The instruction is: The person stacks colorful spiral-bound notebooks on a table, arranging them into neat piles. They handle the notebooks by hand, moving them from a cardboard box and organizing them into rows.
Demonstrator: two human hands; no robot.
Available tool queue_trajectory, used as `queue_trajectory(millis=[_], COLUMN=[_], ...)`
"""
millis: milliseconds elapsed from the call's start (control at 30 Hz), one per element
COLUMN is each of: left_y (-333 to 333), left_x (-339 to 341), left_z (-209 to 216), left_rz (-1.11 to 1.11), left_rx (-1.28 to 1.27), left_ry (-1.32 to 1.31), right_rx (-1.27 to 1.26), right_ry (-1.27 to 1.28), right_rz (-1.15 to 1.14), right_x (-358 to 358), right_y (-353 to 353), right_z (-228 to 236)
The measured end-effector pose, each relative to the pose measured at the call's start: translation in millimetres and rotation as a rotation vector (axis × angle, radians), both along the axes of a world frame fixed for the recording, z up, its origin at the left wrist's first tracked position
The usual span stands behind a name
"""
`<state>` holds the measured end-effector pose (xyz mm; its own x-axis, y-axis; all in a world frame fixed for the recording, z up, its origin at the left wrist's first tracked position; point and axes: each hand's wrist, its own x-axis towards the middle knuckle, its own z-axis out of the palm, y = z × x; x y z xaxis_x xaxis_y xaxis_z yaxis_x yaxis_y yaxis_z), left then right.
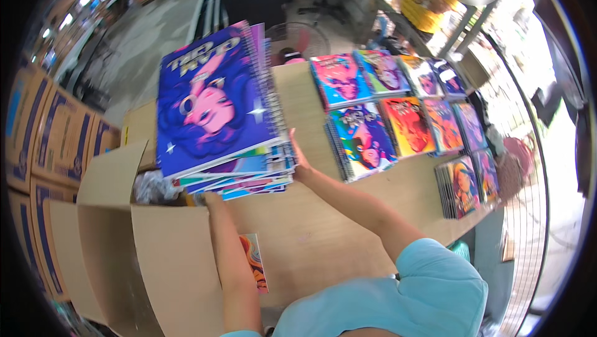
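Between my two hands I hold a thick stack of spiral notebooks [211, 97], raised and tilted above the left part of the table. The top cover is dark blue with a pink illustrated face; the spiral edges run along the right side. My left hand [212, 199] supports the near lower edge, its fingers hidden beneath the stack. Against the spiral side presses my right hand [300, 158], partly hidden behind the notebooks. Below the stack stands an open cardboard box [174, 262], flaps spread. A loose orange-patterned cover [255, 265] lies beside my left forearm.
Several piles of colourful notebooks [407, 127] sit in rows on the right of the wooden table [329, 225]. Closed cartons [59, 132] are stacked at the left. Crumpled clear plastic [155, 186] lies by the box flaps. A fan [301, 41] stands beyond the table.
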<state>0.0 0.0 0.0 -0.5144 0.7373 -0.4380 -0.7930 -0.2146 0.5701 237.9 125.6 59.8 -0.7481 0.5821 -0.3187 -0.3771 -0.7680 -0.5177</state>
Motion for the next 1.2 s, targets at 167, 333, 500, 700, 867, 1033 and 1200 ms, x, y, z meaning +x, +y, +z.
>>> queue_trajectory(millis=[167,333,500,700,867,1033,1200], left_y=[-59.1,-84.2,-94.4,20.8,90.9,84.9,68.5], left_x=[-1.4,156.1,334.3,593.2,712.1,704.3,692.2], left_z=[-16.1,70.6,50.4,48.8,42.0,90.7,134.2], left_rz=[-0.012,0.242,0.025,-0.621,-0.467,-0.477,-0.364], left_rx=[0.076,-0.149,-0.312,-0.14,-0.353,-0.431,-0.023], left_ry=[0.012,0.493,0.876,1.086,1.579,1.06,0.413], right_rx=[0.541,0.715,1.096,1.867,2.378,2.286,0.645], right_ry=[-0.611,-0.701,-1.74,-1.81,-1.241,-0.951,-0.623], right_rz=[0.019,-0.069,-0.558,0.553,1.032,0.89,0.299], right_x=[80.4,354.4,573.9,720.6,733.8,754.5,709.0], right_y=[-63.5,-90.2,-49.9,68.4,133.2,163.2,146.4], right_z=[12.8,44.8,67.2,86.7,96.5,132.9,172.9])
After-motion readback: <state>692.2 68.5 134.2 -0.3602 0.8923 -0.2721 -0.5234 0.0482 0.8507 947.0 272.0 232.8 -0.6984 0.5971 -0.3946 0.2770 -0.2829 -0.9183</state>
